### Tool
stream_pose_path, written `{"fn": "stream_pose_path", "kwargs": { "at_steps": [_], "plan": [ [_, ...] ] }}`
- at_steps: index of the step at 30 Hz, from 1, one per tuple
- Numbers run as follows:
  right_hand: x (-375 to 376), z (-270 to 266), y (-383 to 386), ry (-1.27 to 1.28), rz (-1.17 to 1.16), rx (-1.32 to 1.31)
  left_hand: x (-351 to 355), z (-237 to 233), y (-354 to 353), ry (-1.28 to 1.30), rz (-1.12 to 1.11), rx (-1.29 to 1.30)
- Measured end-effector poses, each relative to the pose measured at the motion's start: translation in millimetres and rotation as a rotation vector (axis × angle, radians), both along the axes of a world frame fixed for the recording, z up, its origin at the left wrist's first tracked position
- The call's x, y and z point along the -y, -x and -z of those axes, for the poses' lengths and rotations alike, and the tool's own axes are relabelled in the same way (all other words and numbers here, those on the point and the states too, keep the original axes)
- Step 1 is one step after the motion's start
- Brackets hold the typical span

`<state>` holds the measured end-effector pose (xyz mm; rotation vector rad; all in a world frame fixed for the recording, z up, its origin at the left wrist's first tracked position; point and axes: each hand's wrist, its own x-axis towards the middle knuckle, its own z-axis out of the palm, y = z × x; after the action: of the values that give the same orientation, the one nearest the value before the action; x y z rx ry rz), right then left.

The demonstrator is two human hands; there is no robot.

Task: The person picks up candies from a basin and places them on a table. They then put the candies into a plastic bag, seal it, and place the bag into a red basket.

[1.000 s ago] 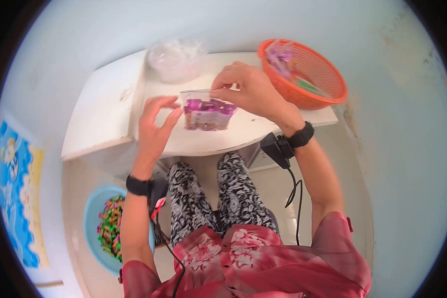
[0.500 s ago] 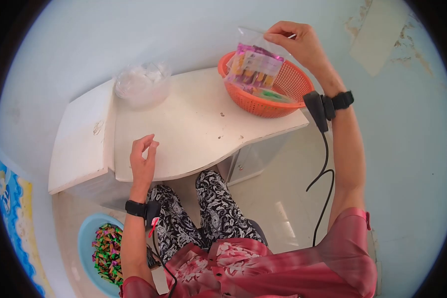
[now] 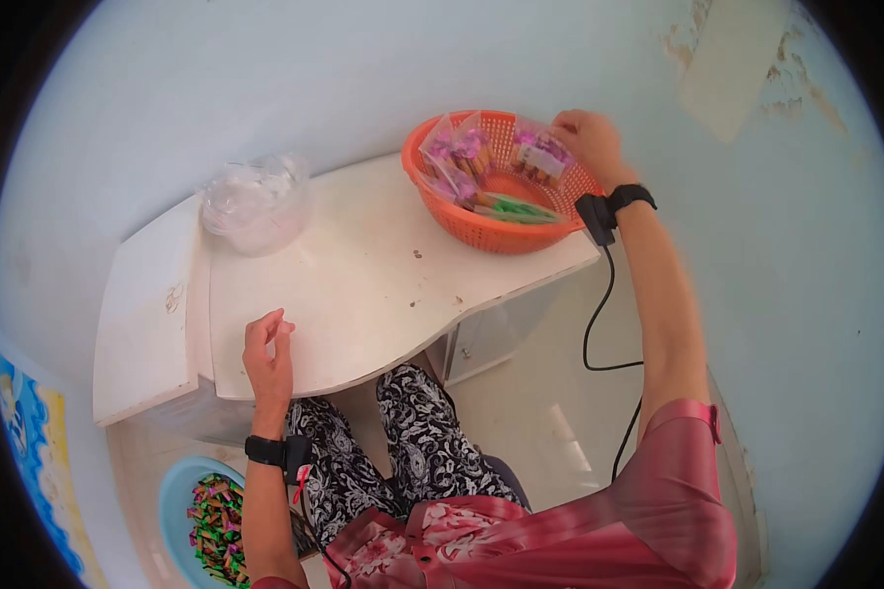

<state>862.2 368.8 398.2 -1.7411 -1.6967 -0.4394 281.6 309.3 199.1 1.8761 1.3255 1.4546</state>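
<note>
My right hand (image 3: 589, 142) pinches the top edge of a clear plastic bag (image 3: 542, 157) of purple-wrapped sweets with a white label. The bag hangs within the right side of an orange perforated plastic basket (image 3: 491, 238). More clear bags of purple-wrapped sweets (image 3: 459, 157) lean at the basket's left, and a bag with green contents (image 3: 516, 208) lies low at its front. Over the near left part of the white table, my left hand (image 3: 269, 358) is loosely curled, thumb and fingers slightly apart, with nothing in it.
On the white table (image 3: 363, 285), a clear plastic container or bag (image 3: 255, 206) with whitish contents stands at the back left. A blue basin (image 3: 175, 501) full of small green, purple and brown wrapped sweets (image 3: 216, 525) sits on the floor at the left. A wall (image 3: 363, 69) runs behind the table.
My right hand has lowered the bag from above the basket into its right side. The left hand stays near the table's front edge. The view has shifted a little.
</note>
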Motion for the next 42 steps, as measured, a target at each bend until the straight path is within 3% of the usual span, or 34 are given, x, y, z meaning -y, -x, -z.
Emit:
{"fn": "stream_pose_path", "kwargs": {
  "at_steps": [5,11,17,24,32,36,42],
  "plan": [
    [24,32,15,0.181,-0.034,0.11,4,-4,-1,-0.038,0.009,-0.043],
    [39,50,29,0.306,-0.124,0.046,7,-9,-4,-0.071,0.005,-0.061],
    [45,55,29,0.232,-0.121,0.06,6,-4,-5,-0.04,0.017,-0.03],
    [50,34,64,-0.02,-0.148,-0.007,2,-1,-9,-0.071,0.02,-0.011],
    [15,3,209,0.061,-0.414,-0.01,4,-1,-15,-0.253,-0.038,-0.104],
    [-25,10,275,0.057,-0.609,0.031,11,-10,-18,-0.147,-0.035,-0.078],
    [-90,25,349,0.178,-0.581,0.108,11,-11,-20,-0.174,0.015,-0.039]
  ]
}}
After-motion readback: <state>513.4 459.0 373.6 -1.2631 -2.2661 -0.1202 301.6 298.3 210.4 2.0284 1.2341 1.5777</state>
